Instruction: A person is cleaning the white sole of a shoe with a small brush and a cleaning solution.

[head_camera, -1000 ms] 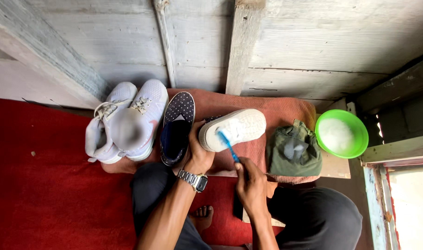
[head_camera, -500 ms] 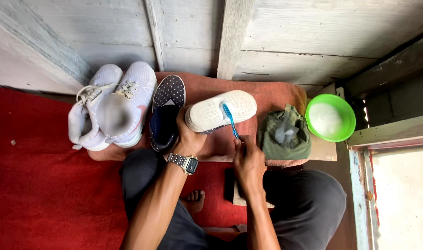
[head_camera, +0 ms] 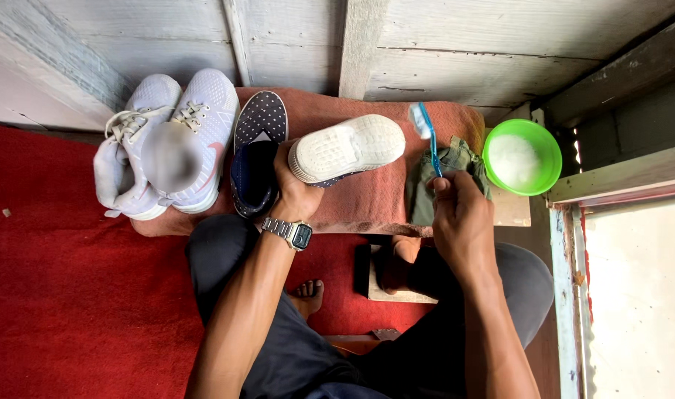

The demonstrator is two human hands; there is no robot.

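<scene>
Since half a second ago, I see the right hand (head_camera: 461,222) has lifted the blue toothbrush (head_camera: 428,137) off the sole; bristles now point up beyond its knuckles, near the round green bowl (head_camera: 522,157). Fist closed on the handle. Left hand (head_camera: 297,193) grips the navy shoe (head_camera: 347,150), ribbed white sole up, over terracotta towel (head_camera: 367,203)

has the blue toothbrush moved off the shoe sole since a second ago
Yes. The blue toothbrush in the right hand has lifted off the white sole and shifted right, toward the green bowl.
</scene>
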